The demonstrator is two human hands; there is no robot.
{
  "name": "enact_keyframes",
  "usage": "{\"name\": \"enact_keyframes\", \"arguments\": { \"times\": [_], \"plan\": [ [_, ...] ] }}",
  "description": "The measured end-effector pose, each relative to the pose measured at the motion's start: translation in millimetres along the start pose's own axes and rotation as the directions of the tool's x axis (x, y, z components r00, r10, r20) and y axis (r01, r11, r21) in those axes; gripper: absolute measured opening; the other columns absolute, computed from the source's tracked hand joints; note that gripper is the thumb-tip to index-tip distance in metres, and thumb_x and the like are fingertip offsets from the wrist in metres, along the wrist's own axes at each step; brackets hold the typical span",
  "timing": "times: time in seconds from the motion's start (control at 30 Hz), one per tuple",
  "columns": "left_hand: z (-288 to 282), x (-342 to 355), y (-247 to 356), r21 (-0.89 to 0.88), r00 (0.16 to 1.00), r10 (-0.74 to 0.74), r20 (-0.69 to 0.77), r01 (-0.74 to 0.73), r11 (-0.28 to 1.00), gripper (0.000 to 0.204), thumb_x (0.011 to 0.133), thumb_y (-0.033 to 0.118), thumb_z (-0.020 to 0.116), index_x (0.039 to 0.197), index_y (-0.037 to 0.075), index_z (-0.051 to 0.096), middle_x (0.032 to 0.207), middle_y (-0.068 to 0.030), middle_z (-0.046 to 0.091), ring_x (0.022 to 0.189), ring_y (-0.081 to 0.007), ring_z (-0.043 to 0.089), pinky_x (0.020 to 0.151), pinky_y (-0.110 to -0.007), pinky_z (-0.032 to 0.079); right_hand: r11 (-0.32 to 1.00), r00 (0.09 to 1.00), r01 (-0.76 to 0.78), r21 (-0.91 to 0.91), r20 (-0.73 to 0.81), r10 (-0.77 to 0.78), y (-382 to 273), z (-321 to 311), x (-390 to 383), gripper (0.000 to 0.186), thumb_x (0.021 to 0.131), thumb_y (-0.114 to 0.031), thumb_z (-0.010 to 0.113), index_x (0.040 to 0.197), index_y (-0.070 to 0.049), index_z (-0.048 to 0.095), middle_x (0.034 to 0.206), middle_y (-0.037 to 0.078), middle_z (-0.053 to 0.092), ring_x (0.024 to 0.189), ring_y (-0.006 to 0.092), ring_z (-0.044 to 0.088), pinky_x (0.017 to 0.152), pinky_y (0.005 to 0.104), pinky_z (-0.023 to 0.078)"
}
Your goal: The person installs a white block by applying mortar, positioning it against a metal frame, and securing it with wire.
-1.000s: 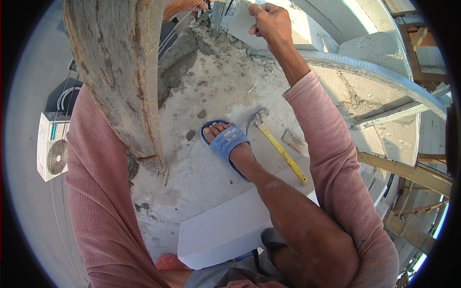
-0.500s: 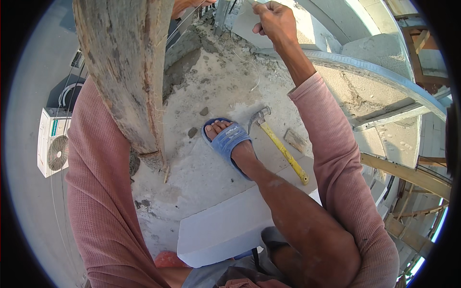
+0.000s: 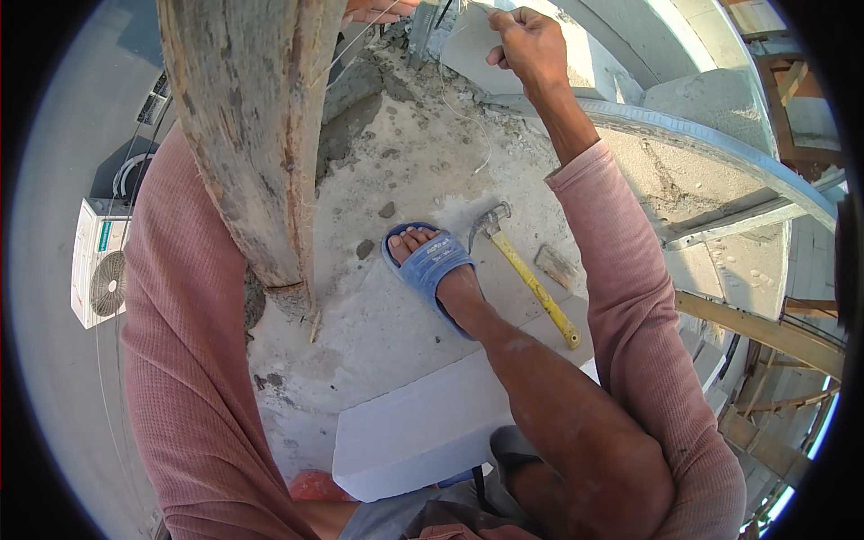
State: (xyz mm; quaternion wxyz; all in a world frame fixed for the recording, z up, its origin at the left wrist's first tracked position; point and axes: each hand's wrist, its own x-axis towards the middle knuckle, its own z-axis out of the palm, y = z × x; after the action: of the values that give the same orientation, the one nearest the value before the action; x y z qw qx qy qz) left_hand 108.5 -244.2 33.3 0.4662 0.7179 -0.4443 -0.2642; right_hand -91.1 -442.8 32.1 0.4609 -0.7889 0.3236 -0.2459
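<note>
At the top edge, my right hand is closed, thumb and forefinger pinching what looks like a thin string. Part of a loose pale string dangles below it over the rough concrete. My left hand shows only partly behind the top of a weathered wooden post; its grip is cut off by the frame. Taut strings run beside the post near that hand. My left arm passes behind the post. A claw hammer with a yellow handle lies on the concrete, right of my blue-sandalled foot.
A white block lies in front of me. By the hammer is a small wood scrap. A curved metal strip borders the concrete at right, with timber framing beyond. An air-conditioner unit stands far left.
The view has shifted slightly, so the post and foot sit a little further right. My right hand stays pinched near the top edge, slightly lower in view.
</note>
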Motion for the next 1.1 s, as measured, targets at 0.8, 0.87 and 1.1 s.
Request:
{"name": "enact_keyframes", "arguments": {
  "times": [0.8, 0.87, 1.1],
  "plan": [
    [8, 21, -42, -0.137, 0.955, 0.291, -0.047, -0.295, 0.946, 0.039, 0.091, 0.039, 0.074, 0.116, 0.01, 0.074, 0.114, -0.0174, 0.075, 0.103, -0.0327, 0.071, 0.092, -0.046, 0.052, 0.558, 0.819, 0.566, -0.607, 0.336, -0.464, -60, 8, -32, 0.03, 0.099, -0.03, 0.06, 0.099, 0.0, 0.064, 0.081, 0.025, 0.072, 0.079, 0.0405, 0.071, 0.076, 0.0479, 0.057],
    [8, 19, -46, -0.133, 0.948, 0.313, -0.063, -0.319, 0.939, 0.038, 0.09, 0.039, 0.074, 0.115, 0.01, 0.074, 0.114, -0.0177, 0.075, 0.103, -0.0332, 0.071, 0.092, -0.046, 0.052, 0.453, 0.798, 0.601, -0.659, 0.465, -0.383, -71, 25, -28, 0.033, 0.1, -0.031, 0.062, 0.107, 0.0, 0.066, 0.087, 0.024, 0.074, 0.088, 0.0373, 0.073, 0.082, 0.0457, 0.058],
    [15, 22, -33, -0.126, 0.949, 0.31, -0.059, -0.315, 0.941, 0.038, 0.09, 0.039, 0.075, 0.113, 0.009, 0.075, 0.112, -0.0186, 0.075, 0.102, -0.0343, 0.071, 0.091, -0.046, 0.052, -0.141, 0.21, 0.896, -0.422, 0.681, -0.702, -87, 56, 54, 0.013, 0.088, -0.016, 0.061, 0.091, -0.007, 0.07, 0.078, 0.01, 0.07, 0.078, 0.0297, 0.07, 0.068, 0.0418, 0.053]
  ]
}}
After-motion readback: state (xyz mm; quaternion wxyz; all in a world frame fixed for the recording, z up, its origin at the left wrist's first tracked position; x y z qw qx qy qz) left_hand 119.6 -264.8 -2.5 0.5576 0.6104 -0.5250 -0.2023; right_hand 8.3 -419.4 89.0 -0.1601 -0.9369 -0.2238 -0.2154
